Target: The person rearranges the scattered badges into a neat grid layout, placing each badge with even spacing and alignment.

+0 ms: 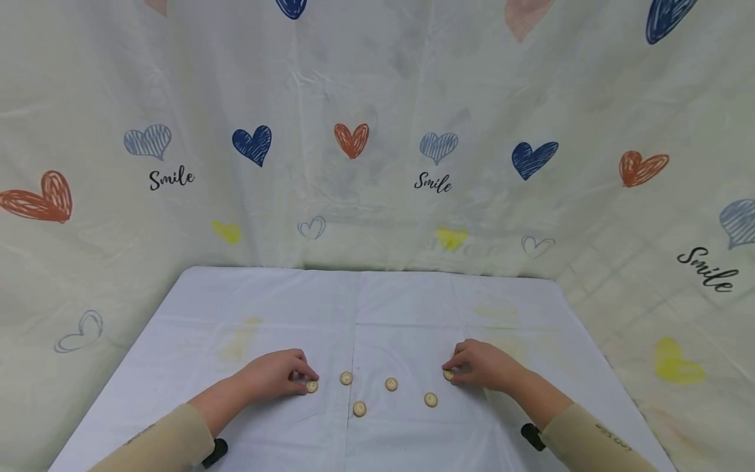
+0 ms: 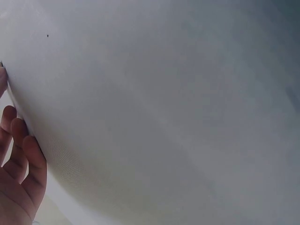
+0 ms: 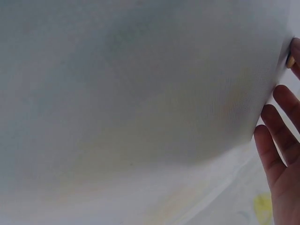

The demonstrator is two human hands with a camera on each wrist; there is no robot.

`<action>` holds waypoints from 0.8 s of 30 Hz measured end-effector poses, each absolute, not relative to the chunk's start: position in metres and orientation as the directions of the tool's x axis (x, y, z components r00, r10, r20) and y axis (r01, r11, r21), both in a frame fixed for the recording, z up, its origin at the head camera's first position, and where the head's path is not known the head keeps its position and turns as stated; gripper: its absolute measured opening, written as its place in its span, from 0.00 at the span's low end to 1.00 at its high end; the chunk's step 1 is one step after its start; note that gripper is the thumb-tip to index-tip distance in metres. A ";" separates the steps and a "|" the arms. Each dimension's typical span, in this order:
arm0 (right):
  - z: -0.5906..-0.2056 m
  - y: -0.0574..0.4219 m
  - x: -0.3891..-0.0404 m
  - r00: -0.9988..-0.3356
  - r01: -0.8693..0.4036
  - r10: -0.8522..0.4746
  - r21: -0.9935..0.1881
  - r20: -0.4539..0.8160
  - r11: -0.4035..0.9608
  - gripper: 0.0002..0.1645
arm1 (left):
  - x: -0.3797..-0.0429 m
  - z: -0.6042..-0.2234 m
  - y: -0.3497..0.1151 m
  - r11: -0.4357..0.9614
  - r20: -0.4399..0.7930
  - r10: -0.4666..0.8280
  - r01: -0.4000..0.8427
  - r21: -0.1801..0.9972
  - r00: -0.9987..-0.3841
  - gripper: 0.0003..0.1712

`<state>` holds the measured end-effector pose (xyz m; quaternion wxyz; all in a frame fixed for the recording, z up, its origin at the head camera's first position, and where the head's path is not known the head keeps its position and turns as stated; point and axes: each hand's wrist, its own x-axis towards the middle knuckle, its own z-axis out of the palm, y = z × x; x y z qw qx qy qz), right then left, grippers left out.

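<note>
My left hand point(image 1: 274, 375) pinches a small round wooden disc point(image 1: 312, 387) by its edge, with thumb and index finger, at the left end of a loose group. On the other side my right hand point(image 1: 486, 364) holds a matching disc point(image 1: 448, 375) between thumb and fingertips, partly covered by them. The right wrist view shows a sliver of that disc point(image 3: 290, 61) at the fingertips, low over the cloth. In the left wrist view the left hand's fingers point(image 2: 33, 154) touch the cloth, and its disc is mostly hidden.
Between the hands lie more pale discs: one point(image 1: 346, 378) and another point(image 1: 391, 385) farther back, one point(image 1: 359, 409) and another point(image 1: 431, 400) nearer. All rest on a table under a white cloth point(image 1: 283, 301). Behind hangs a curtain point(image 1: 377, 85) printed with hearts.
</note>
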<state>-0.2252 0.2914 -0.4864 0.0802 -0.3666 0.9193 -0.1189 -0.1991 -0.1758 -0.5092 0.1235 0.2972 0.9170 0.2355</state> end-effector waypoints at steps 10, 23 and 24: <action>-0.485 0.291 -0.225 -0.728 -0.649 -0.683 -0.270 -0.051 0.711 0.12 | -0.199 -0.509 -0.176 0.718 -0.102 0.585 0.455 0.526 -0.805 0.12; -0.479 0.283 -0.229 -0.737 -0.632 -0.672 -0.284 -0.069 0.722 0.11 | -0.204 -0.510 -0.178 0.712 -0.145 0.565 0.391 0.583 -0.812 0.13; -0.478 0.281 -0.230 -0.736 -0.632 -0.673 -0.284 -0.068 0.721 0.11 | -0.204 -0.510 -0.178 0.714 -0.149 0.563 0.388 0.583 -0.813 0.13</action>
